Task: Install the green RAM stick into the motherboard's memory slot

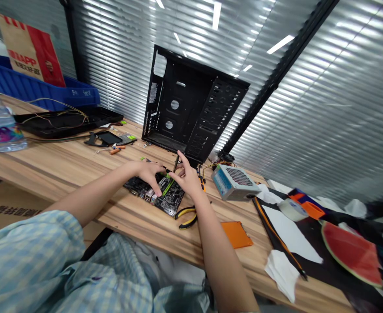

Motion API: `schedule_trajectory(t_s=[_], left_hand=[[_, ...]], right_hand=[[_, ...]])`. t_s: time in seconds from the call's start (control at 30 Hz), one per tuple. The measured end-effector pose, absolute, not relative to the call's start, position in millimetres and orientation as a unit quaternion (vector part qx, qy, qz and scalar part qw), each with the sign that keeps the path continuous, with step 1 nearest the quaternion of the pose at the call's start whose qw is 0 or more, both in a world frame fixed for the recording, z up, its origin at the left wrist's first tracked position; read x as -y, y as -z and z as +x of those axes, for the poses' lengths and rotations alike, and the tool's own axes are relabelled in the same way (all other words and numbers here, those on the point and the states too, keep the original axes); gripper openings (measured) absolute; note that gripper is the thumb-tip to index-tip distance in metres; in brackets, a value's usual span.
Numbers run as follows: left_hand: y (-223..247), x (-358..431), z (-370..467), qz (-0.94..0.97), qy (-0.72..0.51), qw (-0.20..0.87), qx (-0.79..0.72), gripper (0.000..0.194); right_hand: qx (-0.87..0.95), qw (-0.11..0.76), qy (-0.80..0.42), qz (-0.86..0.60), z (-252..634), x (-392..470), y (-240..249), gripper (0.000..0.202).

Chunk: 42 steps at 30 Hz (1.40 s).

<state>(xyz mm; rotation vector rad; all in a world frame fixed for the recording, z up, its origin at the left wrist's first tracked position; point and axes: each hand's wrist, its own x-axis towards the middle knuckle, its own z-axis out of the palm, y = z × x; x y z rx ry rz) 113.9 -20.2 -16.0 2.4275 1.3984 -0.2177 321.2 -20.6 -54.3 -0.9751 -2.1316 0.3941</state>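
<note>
Though half-open (grip unclear), left hand [149, 174] and right hand [188, 180] over bumpy, rectangular motherboard [172, 202].

Running straight into the case [186, 102] just beyond the right fingers [184, 161]; to their right, meeting the power supply [235, 181]. Finding bare wood [222, 211] between that and the orange plate [237, 234], right of the same fingers. Catching on the pliers [188, 223], body-side of them, partly behind the forearm [214, 226]. Passing freely over wood left of the left fingers [154, 183], short of the orange bits [115, 151]. Hitting the board [173, 201] directly below both.
</note>
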Motion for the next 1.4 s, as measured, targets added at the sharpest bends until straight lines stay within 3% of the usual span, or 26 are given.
schedule_trajectory(t_s=[0.4, 0.7, 1.07, 1.4], left_hand=[[15, 22, 114, 0.849, 0.068, 0.174, -0.494, 0.109], [16, 21, 114, 0.856, 0.077, 0.159, -0.485, 0.110], [10, 24, 117, 0.852, 0.086, 0.168, -0.488, 0.109], [13, 23, 117, 0.855, 0.083, 0.160, -0.487, 0.111]], right_hand=[[0.776, 0.433, -0.205, -0.411, 328, 4, 68, 0.088], [0.864, 0.344, -0.091, -0.357, 316, 26, 49, 0.077], [0.803, 0.377, -0.155, -0.434, 325, 14, 57, 0.085], [0.860, 0.349, -0.083, -0.364, 318, 23, 51, 0.077]])
